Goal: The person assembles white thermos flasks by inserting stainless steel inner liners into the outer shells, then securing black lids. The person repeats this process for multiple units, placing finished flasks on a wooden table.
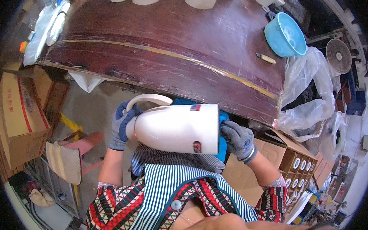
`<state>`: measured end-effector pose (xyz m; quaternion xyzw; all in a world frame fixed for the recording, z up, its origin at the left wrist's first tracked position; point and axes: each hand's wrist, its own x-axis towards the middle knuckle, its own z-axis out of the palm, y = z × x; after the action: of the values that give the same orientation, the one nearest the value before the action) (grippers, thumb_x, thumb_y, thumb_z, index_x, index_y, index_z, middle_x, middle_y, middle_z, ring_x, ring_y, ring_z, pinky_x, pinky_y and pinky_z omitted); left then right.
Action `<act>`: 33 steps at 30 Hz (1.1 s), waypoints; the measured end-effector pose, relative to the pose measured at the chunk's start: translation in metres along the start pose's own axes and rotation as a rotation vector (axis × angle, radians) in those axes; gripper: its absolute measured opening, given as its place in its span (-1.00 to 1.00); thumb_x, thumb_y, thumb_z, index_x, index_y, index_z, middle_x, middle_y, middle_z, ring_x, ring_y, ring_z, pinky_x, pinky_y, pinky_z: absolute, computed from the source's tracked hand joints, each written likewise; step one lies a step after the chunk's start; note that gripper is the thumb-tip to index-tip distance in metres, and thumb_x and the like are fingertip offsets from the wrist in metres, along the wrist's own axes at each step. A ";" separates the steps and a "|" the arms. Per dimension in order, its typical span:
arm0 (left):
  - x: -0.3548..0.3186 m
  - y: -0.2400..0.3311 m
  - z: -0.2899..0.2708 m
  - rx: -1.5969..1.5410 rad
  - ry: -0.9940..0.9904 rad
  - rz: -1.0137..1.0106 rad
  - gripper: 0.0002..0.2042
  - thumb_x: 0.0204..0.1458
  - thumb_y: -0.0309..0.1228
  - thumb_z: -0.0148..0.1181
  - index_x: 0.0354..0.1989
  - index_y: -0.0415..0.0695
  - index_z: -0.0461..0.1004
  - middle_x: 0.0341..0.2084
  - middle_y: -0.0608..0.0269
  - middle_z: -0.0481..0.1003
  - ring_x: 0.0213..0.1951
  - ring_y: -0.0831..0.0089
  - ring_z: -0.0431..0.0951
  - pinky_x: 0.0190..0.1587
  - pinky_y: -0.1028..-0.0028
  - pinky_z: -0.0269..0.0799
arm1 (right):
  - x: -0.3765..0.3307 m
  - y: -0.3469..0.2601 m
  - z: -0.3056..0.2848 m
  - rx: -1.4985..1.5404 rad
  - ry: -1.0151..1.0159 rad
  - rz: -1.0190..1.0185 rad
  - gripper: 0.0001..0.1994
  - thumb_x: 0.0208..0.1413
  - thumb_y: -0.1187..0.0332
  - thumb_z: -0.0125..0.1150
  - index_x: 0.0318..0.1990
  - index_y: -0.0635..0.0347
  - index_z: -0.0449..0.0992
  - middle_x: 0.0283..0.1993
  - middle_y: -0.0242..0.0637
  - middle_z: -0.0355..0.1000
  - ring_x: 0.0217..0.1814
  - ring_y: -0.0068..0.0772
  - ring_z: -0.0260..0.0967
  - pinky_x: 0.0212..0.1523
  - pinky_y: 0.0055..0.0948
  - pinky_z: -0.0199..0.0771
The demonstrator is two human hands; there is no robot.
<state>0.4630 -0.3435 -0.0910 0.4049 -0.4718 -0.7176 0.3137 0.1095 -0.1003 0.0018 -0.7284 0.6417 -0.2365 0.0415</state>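
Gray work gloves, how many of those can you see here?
2: the left-hand glove is at the handle end of the white jug, and the right-hand glove is by its base. More could be hidden in the surrounding clutter.

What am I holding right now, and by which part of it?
A white handled jug, on its side: your left hand grips its narrow top end near the handle; your right hand is at the base, its grip unclear.
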 end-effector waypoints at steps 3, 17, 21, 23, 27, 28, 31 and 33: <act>0.007 0.075 0.013 0.086 -0.016 0.252 -0.73 0.16 -0.49 0.33 0.02 -0.24 0.52 -0.16 0.19 0.61 -0.11 0.40 0.61 0.07 0.38 0.52 | 0.012 0.006 -0.009 -0.281 0.012 -0.098 -0.66 -0.02 0.38 0.30 -0.02 0.02 0.61 0.01 -0.22 0.57 -0.18 -0.23 0.58 -0.25 -0.28 0.61; 0.255 0.392 -0.078 1.963 0.048 0.871 -0.59 -0.13 -0.47 0.42 -0.02 0.03 0.59 -0.03 0.12 0.51 0.02 0.00 0.52 0.15 0.16 0.40 | -0.021 0.211 -0.014 -0.791 -0.118 0.675 -0.71 0.18 0.37 0.10 0.06 0.01 0.49 -0.11 -0.19 0.46 -0.07 -0.08 0.49 -0.02 -0.09 0.48; 0.314 0.406 -0.131 2.035 0.321 0.878 -0.64 -0.06 -0.50 0.31 -0.05 0.12 0.64 0.12 0.12 0.47 0.20 -0.01 0.44 0.28 0.08 0.30 | -0.029 0.211 0.001 -0.683 -0.104 0.700 -0.61 0.19 0.38 0.11 0.19 0.03 0.45 0.09 -0.07 0.43 0.07 0.02 0.43 0.12 -0.03 0.42; 0.326 0.407 -0.121 2.089 0.352 0.671 -0.62 0.00 -0.50 0.24 0.01 0.21 0.63 0.25 0.09 0.39 0.34 -0.02 0.29 0.39 0.02 0.14 | -0.030 0.193 -0.002 -0.640 -0.039 0.735 -0.55 0.19 0.35 0.13 0.26 0.03 0.43 0.25 0.04 0.36 0.21 0.14 0.35 0.25 0.02 0.34; 0.350 0.416 0.049 1.767 0.287 0.904 -0.37 0.12 0.02 0.22 0.31 -0.07 0.43 0.37 -0.12 0.29 0.44 -0.04 0.20 0.46 0.10 0.09 | -0.016 0.127 -0.036 -0.707 0.135 0.748 -0.39 0.11 0.29 0.26 0.37 0.01 0.36 0.47 0.13 0.17 0.41 0.32 0.19 0.38 0.09 0.23; 0.371 0.415 0.082 1.409 0.150 1.026 -0.29 0.08 0.10 0.25 0.33 -0.08 0.41 0.31 -0.16 0.36 0.39 -0.05 0.29 0.45 0.12 0.13 | -0.013 0.118 -0.035 -0.721 0.158 0.733 -0.34 0.07 0.29 0.31 0.39 0.01 0.34 0.50 0.11 0.14 0.43 0.33 0.17 0.37 0.11 0.24; 0.421 0.398 0.139 1.351 0.498 1.420 -0.26 0.04 0.17 0.25 0.21 -0.22 0.48 0.12 -0.17 0.53 0.16 -0.02 0.52 0.28 0.14 0.36 | 0.028 0.102 -0.013 -0.437 0.200 0.635 -0.38 0.02 0.22 0.36 0.31 -0.01 0.42 0.37 -0.03 0.32 0.40 0.10 0.27 0.30 0.04 0.34; 0.441 0.383 0.118 1.408 0.455 1.295 -0.28 0.07 0.14 0.24 0.23 -0.22 0.45 0.14 -0.15 0.50 0.18 0.00 0.49 0.29 0.14 0.34 | 0.054 0.079 -0.013 -0.328 0.212 0.426 -0.52 0.10 0.20 0.30 0.21 -0.02 0.50 0.27 -0.09 0.39 0.23 0.06 0.41 0.18 -0.03 0.43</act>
<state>0.1760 -0.7983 0.1666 0.2910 -0.8508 0.1332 0.4168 0.0354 -0.1624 0.0008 -0.5453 0.8108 -0.1902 -0.0955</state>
